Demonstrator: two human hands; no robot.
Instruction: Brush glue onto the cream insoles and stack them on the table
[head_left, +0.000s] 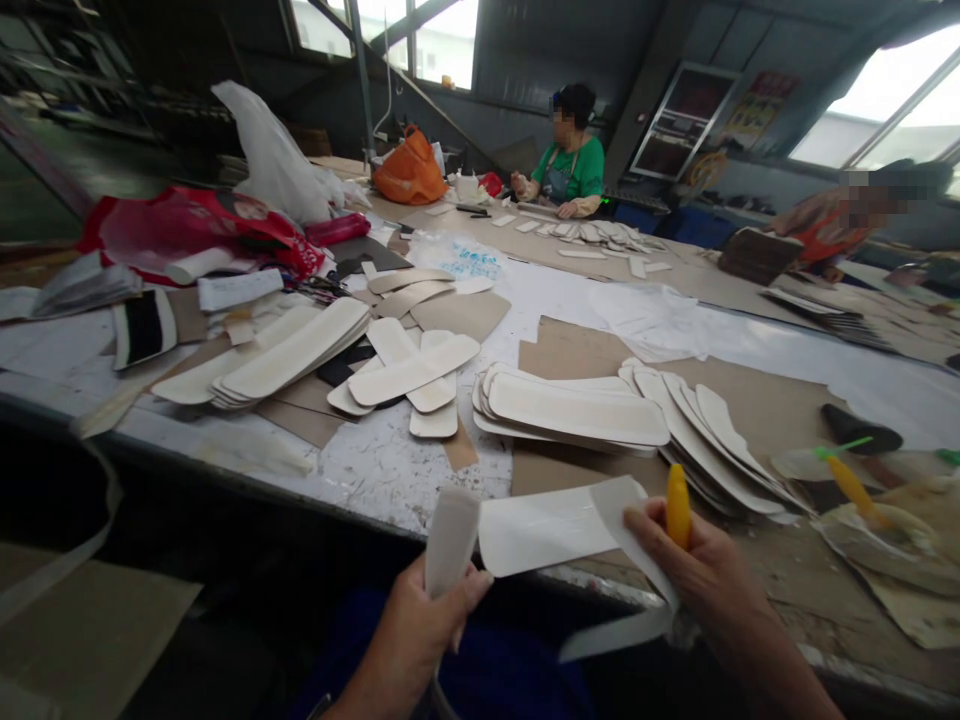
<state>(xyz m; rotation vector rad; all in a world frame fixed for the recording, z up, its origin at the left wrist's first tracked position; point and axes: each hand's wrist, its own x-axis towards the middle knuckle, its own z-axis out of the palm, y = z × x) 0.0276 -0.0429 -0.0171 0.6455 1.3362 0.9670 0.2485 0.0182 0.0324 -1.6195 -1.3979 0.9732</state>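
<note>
A flat pale piece (pixel 453 530), like a short stack or folded strip, stands up from my left hand (pixel 431 615), which is closed around its lower end. My left thumb tip is at the near corner of a white rounded panel (pixel 547 525) lying at the table's front edge; I cannot tell whether it grips it. At the panel's right end, my right hand (pixel 701 565) pinches a thin whitish strip (pixel 626 515), whose tail hangs below the edge. A yellow tool handle (pixel 678 508) sticks up from that same hand; its working end is hidden.
Stacked white panels (pixel 574 405) lie just beyond my hands, with fanned ones (pixel 712 440) to the right. Crossed panels (pixel 412 370) and a long stack (pixel 292 355) are leftward. A bowl (pixel 892 540) holds another yellow handle. Two people (pixel 574 165) work across the tables.
</note>
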